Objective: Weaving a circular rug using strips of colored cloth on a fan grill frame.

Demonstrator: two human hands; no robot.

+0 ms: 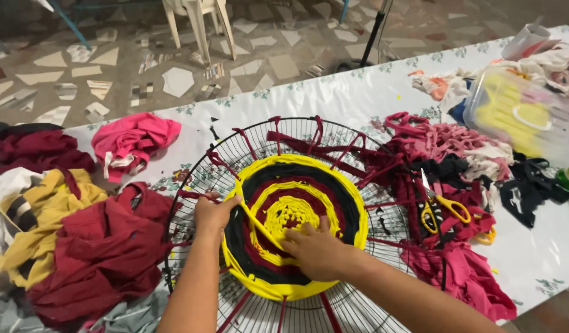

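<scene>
Both forearms bare, reaching forward. Left hand (pixel 211 214) curled, fingers pinched shut. Right hand (pixel 317 251) flat, palm down, fingers spread toward left. Hands near, not touching.

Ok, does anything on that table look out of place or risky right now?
Mostly normal clutter. One thing: the yellow-handled scissors lie on the maroon and pink fabric strips right of the wire fan guard, blades partly buried, easy to lose or snag. The left hand pulls a yellow strip; the right hand presses the woven round.
</scene>
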